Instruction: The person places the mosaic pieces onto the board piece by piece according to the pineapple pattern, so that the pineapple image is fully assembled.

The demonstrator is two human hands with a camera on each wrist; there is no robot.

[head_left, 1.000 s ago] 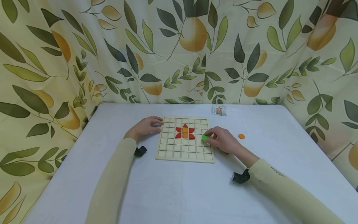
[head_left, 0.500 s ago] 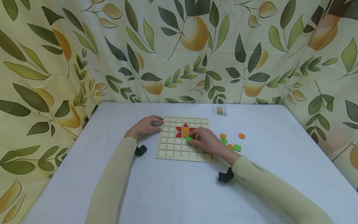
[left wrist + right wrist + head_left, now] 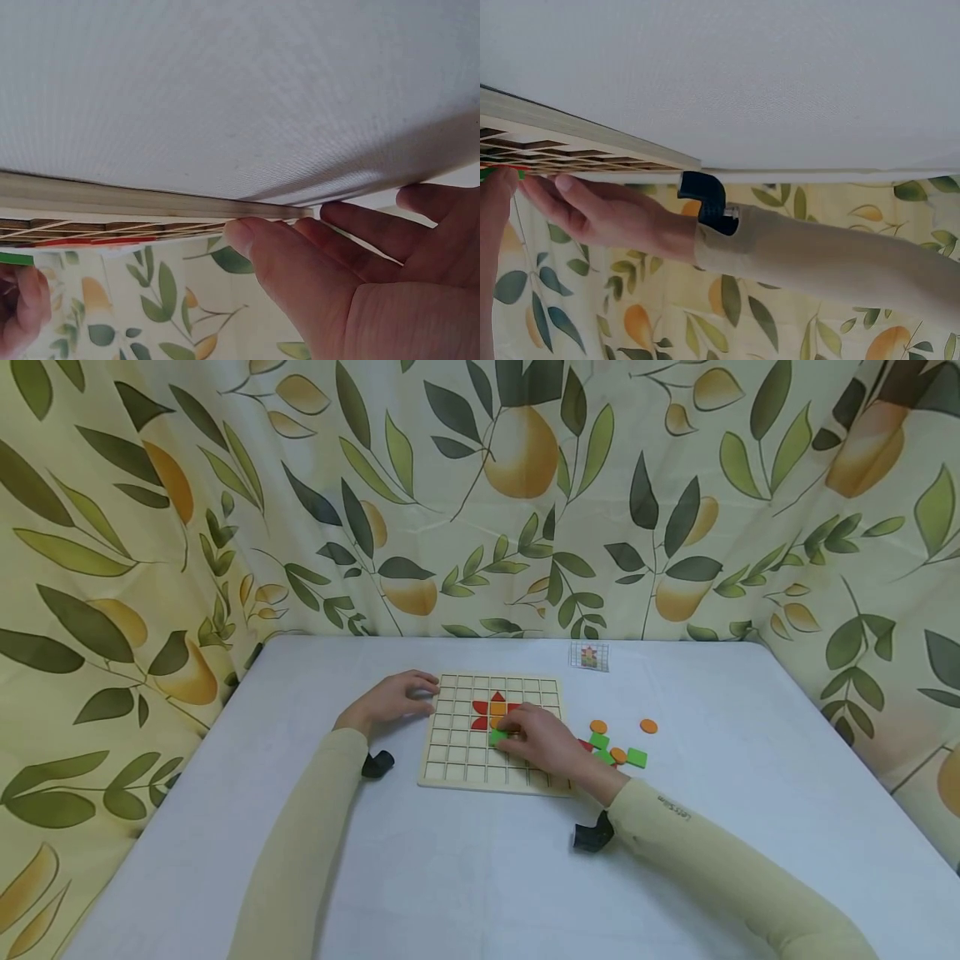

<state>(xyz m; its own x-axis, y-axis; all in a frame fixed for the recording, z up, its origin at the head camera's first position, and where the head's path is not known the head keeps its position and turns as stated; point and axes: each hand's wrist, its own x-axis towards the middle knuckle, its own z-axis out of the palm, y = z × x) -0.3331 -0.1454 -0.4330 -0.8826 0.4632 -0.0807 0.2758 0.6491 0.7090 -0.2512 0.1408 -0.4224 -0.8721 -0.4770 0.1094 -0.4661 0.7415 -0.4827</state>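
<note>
Light is soft, even and fairly bright, with no glare. Faint shadows lie under the arms on the table [image 3: 465, 877]. The head view bends at its edges. Both wrist views appear upside down, the near hands slightly blurred.

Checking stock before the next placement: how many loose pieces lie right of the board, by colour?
Orange discs: 3
Green squares: 2
Red piece, partly hidden: 1
Total: 6 visible, besides the green piece in the right hand's grip.
</note>
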